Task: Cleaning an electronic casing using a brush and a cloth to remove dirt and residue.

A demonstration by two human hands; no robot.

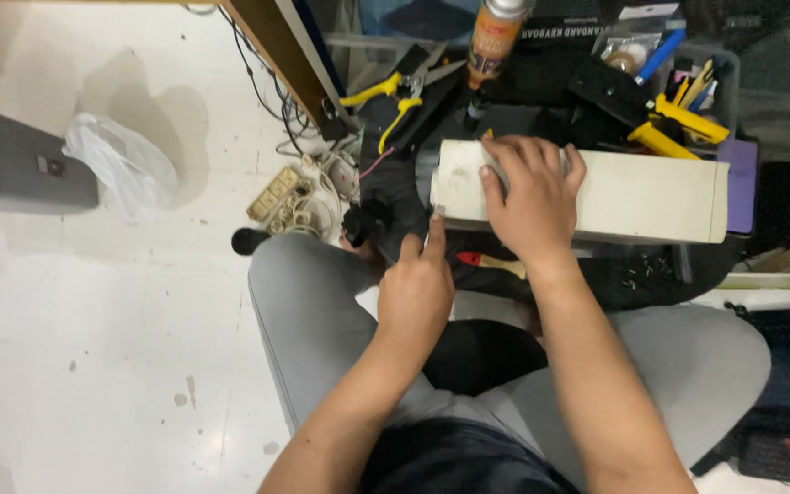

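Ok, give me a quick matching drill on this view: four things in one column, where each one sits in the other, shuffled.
Things:
1. right hand
2. left hand
3. spray can
4. plastic bag

Places:
A. on the floor by the grey bin
B. flat on top of the cream box
C. at the cream box's left end
D. standing at the top, beside the yellow-handled pliers

Pairs: 1-B, 2-C, 3-D, 4-A
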